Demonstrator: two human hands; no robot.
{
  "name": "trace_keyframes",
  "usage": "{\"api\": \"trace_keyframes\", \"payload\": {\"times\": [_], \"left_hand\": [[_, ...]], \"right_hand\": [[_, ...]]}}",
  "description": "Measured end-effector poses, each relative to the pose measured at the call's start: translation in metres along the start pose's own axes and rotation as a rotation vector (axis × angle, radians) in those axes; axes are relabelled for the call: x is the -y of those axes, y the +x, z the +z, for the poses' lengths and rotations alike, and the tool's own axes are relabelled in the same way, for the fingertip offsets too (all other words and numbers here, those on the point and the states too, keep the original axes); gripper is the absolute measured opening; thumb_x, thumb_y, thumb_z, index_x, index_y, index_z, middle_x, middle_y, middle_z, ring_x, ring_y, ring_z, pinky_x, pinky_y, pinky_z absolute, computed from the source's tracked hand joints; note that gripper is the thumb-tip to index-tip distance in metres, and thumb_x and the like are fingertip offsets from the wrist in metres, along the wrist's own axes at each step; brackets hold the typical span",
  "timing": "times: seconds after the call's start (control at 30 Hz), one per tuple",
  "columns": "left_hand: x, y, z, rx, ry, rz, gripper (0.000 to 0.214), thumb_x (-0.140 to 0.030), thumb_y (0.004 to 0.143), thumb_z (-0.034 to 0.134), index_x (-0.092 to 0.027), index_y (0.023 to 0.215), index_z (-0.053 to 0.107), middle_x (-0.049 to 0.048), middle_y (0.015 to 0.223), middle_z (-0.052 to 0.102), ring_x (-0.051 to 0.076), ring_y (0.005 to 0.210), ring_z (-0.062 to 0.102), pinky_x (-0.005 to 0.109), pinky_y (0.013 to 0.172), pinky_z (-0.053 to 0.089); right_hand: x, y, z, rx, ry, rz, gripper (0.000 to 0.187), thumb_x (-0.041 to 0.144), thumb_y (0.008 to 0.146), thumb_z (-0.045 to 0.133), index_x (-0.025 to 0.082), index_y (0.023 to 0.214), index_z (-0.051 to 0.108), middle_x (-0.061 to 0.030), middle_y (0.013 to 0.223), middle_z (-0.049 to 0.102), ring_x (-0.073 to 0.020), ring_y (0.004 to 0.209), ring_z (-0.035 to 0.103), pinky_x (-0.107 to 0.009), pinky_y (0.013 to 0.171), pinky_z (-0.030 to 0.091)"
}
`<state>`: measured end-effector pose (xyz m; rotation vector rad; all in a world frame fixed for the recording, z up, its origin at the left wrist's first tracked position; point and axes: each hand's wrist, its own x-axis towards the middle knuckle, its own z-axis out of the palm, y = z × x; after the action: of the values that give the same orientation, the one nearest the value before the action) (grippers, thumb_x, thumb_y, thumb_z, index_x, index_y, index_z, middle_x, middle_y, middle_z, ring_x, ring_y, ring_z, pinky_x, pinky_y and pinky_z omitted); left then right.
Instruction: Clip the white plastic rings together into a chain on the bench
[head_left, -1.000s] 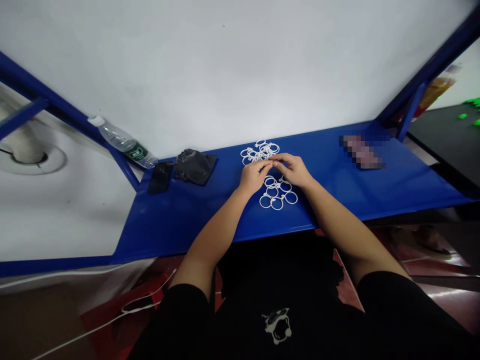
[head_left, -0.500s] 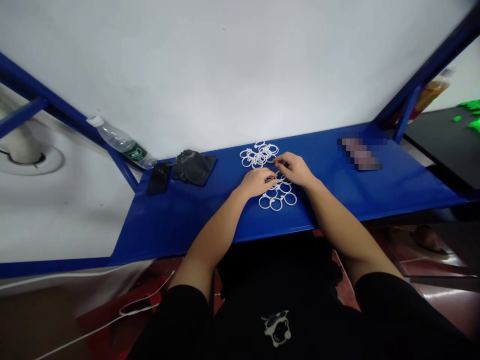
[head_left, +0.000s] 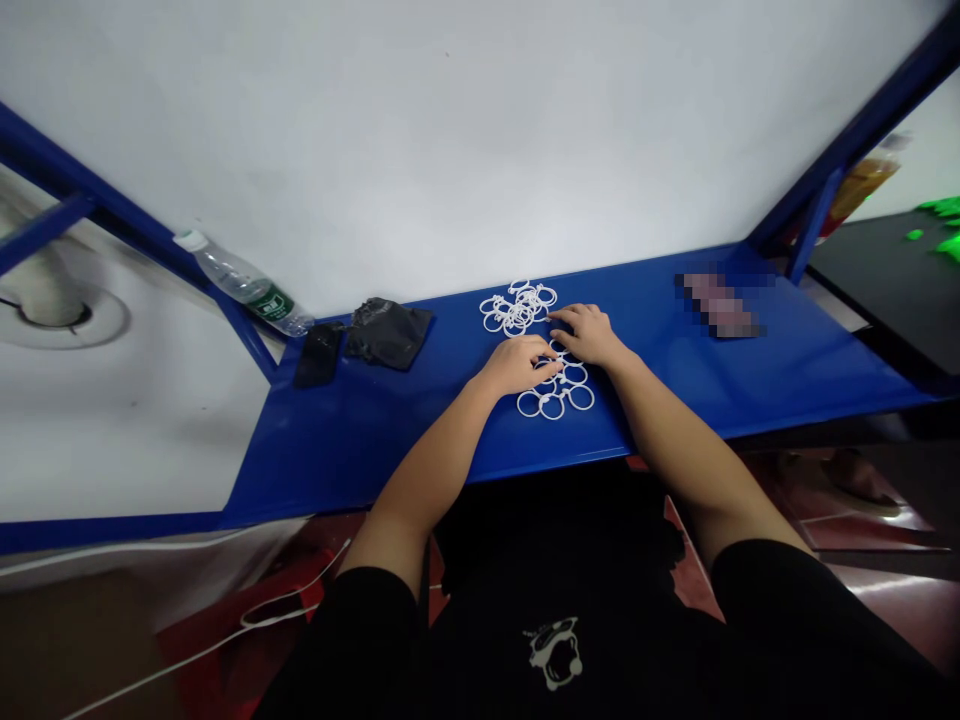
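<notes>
On the blue table, a tangled heap of white plastic rings lies toward the wall. Nearer me, several more white rings lie flat in rows, touching one another. My left hand is over the left side of these rows, thumb and forefinger closed at a white ring, its fingertips partly covering it. To its right, my right hand rests between heap and rows, fingers and thumb apart. Its fingertips are at the heap's right edge; no ring shows in its grasp. Part of a ring shows below its thumb.
A dark pouch and a black phone-like slab lie at the left. A plastic bottle leans by the blue frame. A pixelated item lies at the right. The white wall rises behind the table.
My right hand's fingers have spread and moved slightly away from the left fingertips. The upper rings of the near group have shifted slightly; my left hand has barely moved.
</notes>
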<state>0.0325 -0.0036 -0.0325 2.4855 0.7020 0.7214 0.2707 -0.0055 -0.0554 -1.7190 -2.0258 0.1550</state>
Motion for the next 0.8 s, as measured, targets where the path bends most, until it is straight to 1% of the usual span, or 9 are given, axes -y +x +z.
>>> {"api": "trace_keyframes", "payload": {"times": [0.03, 0.1, 0.13, 0.23, 0.3, 0.37, 0.53, 0.67, 0.8], "left_hand": [[0.0, 0.0, -0.001, -0.023, 0.007, 0.002, 0.009, -0.033, 0.101, 0.082, -0.024, 0.104, 0.083, 0.004, 0.109, 0.084, 0.02, 0.093, 0.078, 0.04, 0.094, 0.064], [-0.001, 0.001, -0.002, -0.058, 0.023, 0.011, 0.009, -0.031, 0.102, 0.081, -0.024, 0.106, 0.083, 0.0052, 0.116, 0.084, 0.023, 0.11, 0.078, 0.044, 0.106, 0.062], [-0.002, 0.002, -0.003, -0.06, 0.031, 0.014, 0.009, -0.031, 0.102, 0.081, -0.024, 0.108, 0.083, 0.0056, 0.12, 0.084, 0.024, 0.118, 0.077, 0.046, 0.112, 0.06], [-0.003, 0.002, -0.003, 0.007, 0.051, 0.008, 0.018, -0.033, 0.101, 0.082, -0.024, 0.117, 0.083, 0.0065, 0.133, 0.082, 0.027, 0.13, 0.073, 0.051, 0.121, 0.056], [-0.006, 0.002, -0.002, 0.066, 0.056, 0.001, 0.027, -0.034, 0.1, 0.084, -0.024, 0.125, 0.082, 0.0069, 0.136, 0.081, 0.028, 0.132, 0.072, 0.052, 0.121, 0.055], [-0.009, 0.001, -0.001, 0.107, 0.05, -0.002, 0.031, -0.035, 0.1, 0.083, -0.025, 0.129, 0.081, 0.0061, 0.136, 0.082, 0.028, 0.131, 0.073, 0.051, 0.12, 0.056], [-0.014, 0.001, -0.001, 0.139, 0.04, -0.01, 0.029, -0.035, 0.101, 0.082, -0.026, 0.129, 0.081, 0.0048, 0.135, 0.082, 0.027, 0.131, 0.073, 0.049, 0.119, 0.057], [-0.014, 0.0, -0.003, 0.141, 0.049, -0.004, 0.03, -0.037, 0.101, 0.083, -0.027, 0.129, 0.081, 0.0049, 0.133, 0.083, 0.027, 0.128, 0.074, 0.048, 0.117, 0.058], [-0.014, 0.0, -0.001, 0.119, 0.039, 0.021, 0.031, -0.036, 0.101, 0.084, -0.024, 0.129, 0.081, 0.0061, 0.129, 0.084, 0.027, 0.124, 0.075, 0.047, 0.113, 0.06]], "right_hand": [[0.002, 0.0, -0.002, 0.008, -0.008, 0.0, 0.038, 0.046, 0.103, 0.066, 0.028, 0.134, 0.081, -0.016, 0.138, 0.076, -0.0427, 0.127, 0.061, -0.058, 0.107, 0.049], [0.006, -0.001, -0.005, 0.005, -0.019, 0.012, 0.035, 0.043, 0.104, 0.064, 0.025, 0.127, 0.082, -0.0163, 0.133, 0.077, -0.0407, 0.124, 0.062, -0.055, 0.106, 0.048], [0.008, -0.001, -0.007, -0.001, -0.024, 0.021, 0.035, 0.042, 0.104, 0.063, 0.024, 0.127, 0.082, -0.0168, 0.132, 0.077, -0.04, 0.122, 0.062, -0.054, 0.105, 0.048], [0.01, -0.001, -0.008, 0.011, -0.054, 0.04, 0.041, 0.041, 0.104, 0.062, 0.025, 0.137, 0.079, -0.0182, 0.135, 0.076, -0.0403, 0.122, 0.061, -0.052, 0.103, 0.047], [0.011, -0.001, -0.007, 0.04, -0.078, 0.056, 0.041, 0.042, 0.105, 0.061, 0.027, 0.138, 0.08, -0.0178, 0.136, 0.075, -0.0412, 0.124, 0.059, -0.054, 0.103, 0.045], [0.012, -0.002, -0.006, 0.058, -0.088, 0.077, 0.038, 0.043, 0.105, 0.061, 0.03, 0.133, 0.083, -0.017, 0.133, 0.075, -0.0414, 0.123, 0.058, -0.055, 0.103, 0.043], [0.011, -0.001, -0.006, 0.035, -0.079, 0.122, 0.029, 0.041, 0.101, 0.066, 0.028, 0.116, 0.087, -0.0165, 0.118, 0.077, -0.039, 0.114, 0.059, -0.053, 0.098, 0.042], [0.008, 0.0, -0.005, -0.013, -0.041, 0.121, 0.024, 0.041, 0.099, 0.069, 0.025, 0.103, 0.086, -0.0154, 0.108, 0.076, -0.0358, 0.105, 0.062, -0.05, 0.094, 0.046], [0.009, 0.0, -0.008, -0.108, 0.128, 0.094, 0.02, 0.037, 0.097, 0.069, 0.022, 0.1, 0.082, -0.014, 0.11, 0.074, -0.0304, 0.099, 0.065, -0.045, 0.091, 0.052]]}}
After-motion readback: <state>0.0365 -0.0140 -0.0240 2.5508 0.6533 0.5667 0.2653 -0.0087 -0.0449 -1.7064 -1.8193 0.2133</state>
